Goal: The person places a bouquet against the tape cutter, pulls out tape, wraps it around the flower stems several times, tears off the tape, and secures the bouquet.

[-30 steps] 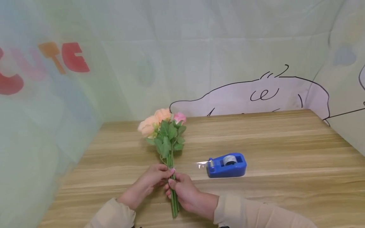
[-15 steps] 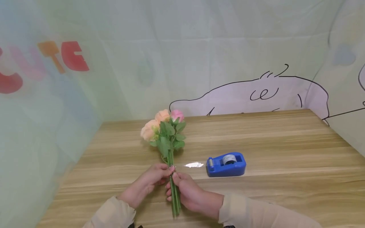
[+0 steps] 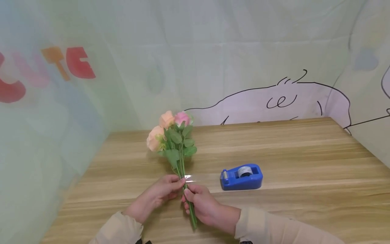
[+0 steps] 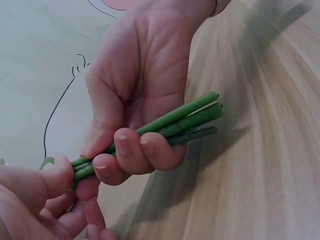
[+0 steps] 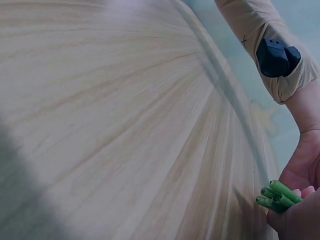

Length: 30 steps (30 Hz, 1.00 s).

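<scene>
A bouquet [image 3: 173, 139] of peach and pink rose-like flowers with green leaves is held above the table, blooms pointing away. My left hand [image 3: 163, 191] pinches its stems between thumb and fingers just below the leaves. Lower down, my right hand [image 3: 205, 205] curls its fingers round the same stems [image 4: 185, 117], whose cut ends stick out beyond it. A shiny strip of clear tape [image 3: 190, 178] extends rightward from the stems beside the left thumb. In the right wrist view the stem ends [image 5: 280, 196] show next to both hands.
A blue tape dispenser [image 3: 242, 177] with a roll in it stands on the wooden table [image 3: 289, 210], right of the hands. A printed cloth backdrop [image 3: 213, 67] rises behind the table and along its left side.
The clear tape has come away from the dispenser, and its visible strip now lies closer to the stems. The bouquet has turned, its blooms shifting left and its stem ends right.
</scene>
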{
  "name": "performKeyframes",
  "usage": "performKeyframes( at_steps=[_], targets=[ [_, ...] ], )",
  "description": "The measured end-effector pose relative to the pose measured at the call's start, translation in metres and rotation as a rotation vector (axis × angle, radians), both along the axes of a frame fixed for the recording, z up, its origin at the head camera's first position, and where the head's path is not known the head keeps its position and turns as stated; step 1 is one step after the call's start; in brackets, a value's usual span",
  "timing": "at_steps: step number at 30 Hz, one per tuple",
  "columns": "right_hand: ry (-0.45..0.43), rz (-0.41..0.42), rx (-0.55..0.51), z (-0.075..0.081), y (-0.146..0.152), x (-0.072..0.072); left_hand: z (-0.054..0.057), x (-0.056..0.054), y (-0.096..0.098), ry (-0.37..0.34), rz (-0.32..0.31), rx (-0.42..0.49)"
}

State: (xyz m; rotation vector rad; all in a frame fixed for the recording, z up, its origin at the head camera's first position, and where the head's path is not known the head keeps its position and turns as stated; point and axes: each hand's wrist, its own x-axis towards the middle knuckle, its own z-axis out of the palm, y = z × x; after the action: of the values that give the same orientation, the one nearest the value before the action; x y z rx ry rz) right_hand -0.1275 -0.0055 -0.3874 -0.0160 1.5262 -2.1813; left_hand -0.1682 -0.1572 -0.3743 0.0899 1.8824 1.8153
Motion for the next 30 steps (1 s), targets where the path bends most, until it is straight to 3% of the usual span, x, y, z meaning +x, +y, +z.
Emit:
performKeyframes(
  at_steps=[8, 15, 18, 25, 30],
  targets=[
    [-0.028, -0.024, 0.016, 0.001, 0.0, 0.002, 0.004, 0.002, 0.003, 0.011, 0.048, -0.177],
    [-0.04, -0.053, 0.03, -0.003, -0.001, 0.002, 0.002, 0.007, 0.02, 0.065, 0.218, -0.232],
    [-0.037, -0.059, 0.03, -0.003, -0.001, 0.002, 0.002, 0.008, 0.024, 0.072, 0.255, -0.223],
    [-0.038, -0.058, 0.026, -0.003, 0.0, 0.003, 0.0, 0.009, 0.027, 0.089, 0.289, -0.228],
    [-0.058, -0.059, -0.003, -0.003, 0.0, 0.001, 0.0, 0.008, 0.026, 0.088, 0.254, -0.207]
  ],
)
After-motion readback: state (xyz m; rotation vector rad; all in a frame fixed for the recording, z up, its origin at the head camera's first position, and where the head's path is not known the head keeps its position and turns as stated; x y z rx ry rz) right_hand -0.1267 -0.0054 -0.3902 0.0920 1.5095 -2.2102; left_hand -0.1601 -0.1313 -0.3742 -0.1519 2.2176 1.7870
